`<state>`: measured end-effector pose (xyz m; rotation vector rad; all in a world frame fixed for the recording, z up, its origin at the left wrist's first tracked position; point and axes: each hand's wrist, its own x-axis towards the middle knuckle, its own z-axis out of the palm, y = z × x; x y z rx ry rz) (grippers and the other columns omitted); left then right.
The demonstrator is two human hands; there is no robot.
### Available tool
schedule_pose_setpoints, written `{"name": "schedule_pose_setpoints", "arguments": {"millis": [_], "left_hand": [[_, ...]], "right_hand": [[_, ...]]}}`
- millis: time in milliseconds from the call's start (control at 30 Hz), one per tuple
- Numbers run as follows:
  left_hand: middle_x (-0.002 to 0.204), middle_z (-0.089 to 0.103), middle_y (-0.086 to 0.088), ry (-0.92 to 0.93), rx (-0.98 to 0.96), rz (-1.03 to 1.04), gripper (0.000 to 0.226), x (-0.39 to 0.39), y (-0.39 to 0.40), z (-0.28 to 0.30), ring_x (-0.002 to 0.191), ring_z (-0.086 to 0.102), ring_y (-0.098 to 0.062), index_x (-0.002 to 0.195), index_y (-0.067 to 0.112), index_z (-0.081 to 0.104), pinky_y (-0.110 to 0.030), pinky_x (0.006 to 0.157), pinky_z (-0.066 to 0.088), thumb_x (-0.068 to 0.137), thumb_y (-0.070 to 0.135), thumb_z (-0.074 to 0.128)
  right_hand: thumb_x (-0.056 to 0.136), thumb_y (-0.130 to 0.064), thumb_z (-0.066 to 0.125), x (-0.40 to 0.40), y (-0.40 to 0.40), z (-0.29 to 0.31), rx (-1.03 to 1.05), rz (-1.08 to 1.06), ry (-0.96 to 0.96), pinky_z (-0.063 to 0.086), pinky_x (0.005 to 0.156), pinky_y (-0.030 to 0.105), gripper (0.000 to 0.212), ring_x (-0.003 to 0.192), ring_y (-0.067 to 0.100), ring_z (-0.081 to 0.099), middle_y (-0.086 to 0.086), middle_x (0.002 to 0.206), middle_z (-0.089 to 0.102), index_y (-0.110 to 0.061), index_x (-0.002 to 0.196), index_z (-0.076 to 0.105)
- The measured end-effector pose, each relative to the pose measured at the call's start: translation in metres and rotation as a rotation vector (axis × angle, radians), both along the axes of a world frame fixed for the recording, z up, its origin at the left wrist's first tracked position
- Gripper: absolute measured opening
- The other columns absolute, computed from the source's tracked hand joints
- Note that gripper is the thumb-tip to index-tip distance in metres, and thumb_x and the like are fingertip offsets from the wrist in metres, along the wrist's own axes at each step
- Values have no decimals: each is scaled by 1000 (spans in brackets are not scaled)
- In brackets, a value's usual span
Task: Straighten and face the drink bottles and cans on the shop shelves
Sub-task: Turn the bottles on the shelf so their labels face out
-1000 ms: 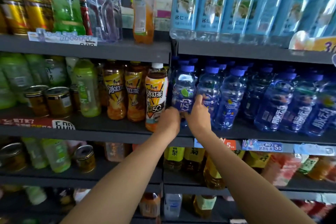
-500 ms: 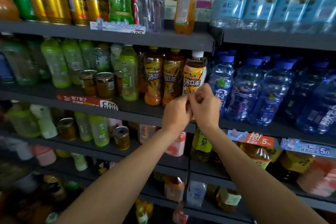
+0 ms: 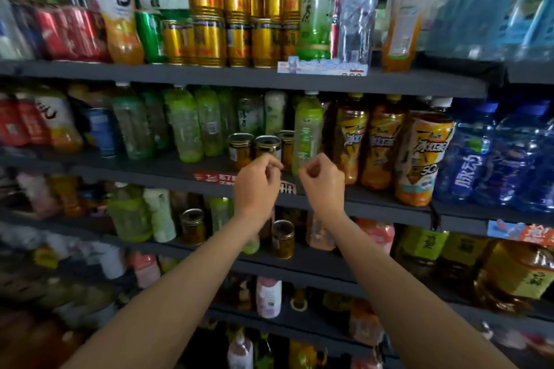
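Bottles of orange iced tea (image 3: 424, 156), three in a row, stand on the second shelf (image 3: 374, 198) beside three small cans (image 3: 267, 148). Left hand (image 3: 257, 186) and right hand (image 3: 323, 181) hover before them, fingers curled, grasping nothing.
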<state>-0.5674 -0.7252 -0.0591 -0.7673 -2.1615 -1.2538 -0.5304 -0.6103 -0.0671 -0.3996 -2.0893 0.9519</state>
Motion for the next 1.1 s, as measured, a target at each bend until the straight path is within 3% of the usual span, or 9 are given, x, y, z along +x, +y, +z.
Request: {"name": "schedule_pose_setpoints", "arguments": {"millis": [67,167,400,700,933,1100], "left_hand": [[74,66,-2,-9,-14,-26,16,-12,-18,1,66,58,-17,83,9,65,-30,62,46,87,2,51],[76,65,-2,-11,-28,-55,15,-28,-29,3,71,61,-19,85,10,65,-37,67,51,87,3,52],[79,65,0,-11,-98,-143,14,-58,-22,-2,74,58,-13,91,11,64,-27,65,47,91,8,50],[93,59,5,-107,-163,-219,17,-111,14,-5,86,56,-7,105,11,59,-15,74,42,89,8,52],[122,54,0,-251,-209,-409,41,-113,34,-21,108,53,-14,127,12,43,-26,92,42,88,14,56],[131,48,0,-234,-116,-623,57,-102,34,-15,117,48,-11,133,16,37,-29,100,41,85,30,63]], "right_hand": [[88,-23,62,-12,-10,-4,-107,-28,-121,41,66,26,20,83,20,59,7,91,65,-5,97,61],[83,-34,69,-25,-10,-7,-144,-58,-230,45,80,32,47,106,26,57,11,114,60,-5,117,54],[85,-31,67,-64,14,20,-213,-164,-223,44,88,35,62,118,32,53,17,129,53,-3,132,36],[80,-23,73,-118,35,4,-432,-265,-198,42,93,36,62,121,34,49,20,131,50,1,125,38],[78,-16,74,-102,35,-9,-351,-313,-96,45,80,32,51,107,31,57,17,116,59,-1,116,44],[79,0,68,-68,12,-24,-222,-270,169,40,71,6,41,92,1,57,0,102,58,-3,116,51]]}}
